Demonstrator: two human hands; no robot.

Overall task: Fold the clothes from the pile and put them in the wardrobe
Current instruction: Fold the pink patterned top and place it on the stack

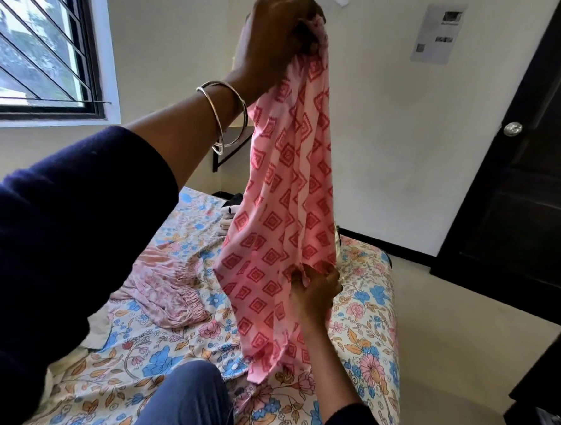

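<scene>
A pink garment with a red diamond print point(284, 186) hangs in the air over the bed. My left hand point(276, 38), with two silver bangles on the wrist, is raised high and grips its bunched top end. My right hand point(314, 290) is lower and pinches a fold of the cloth near its right edge. The garment's bottom end touches the floral bedsheet point(368, 319). A pale pink printed garment point(169, 291) lies crumpled on the bed to the left. A small pile of dark and white clothes point(231, 212) shows at the far end of the bed, mostly hidden behind the hanging garment.
A dark wooden door with a round knob point(513, 128) stands at the right. A barred window point(43, 43) is at the upper left. A small dark wall shelf point(230, 147) sits behind my left wrist. My knee in blue trousers point(185, 403) rests on the bed.
</scene>
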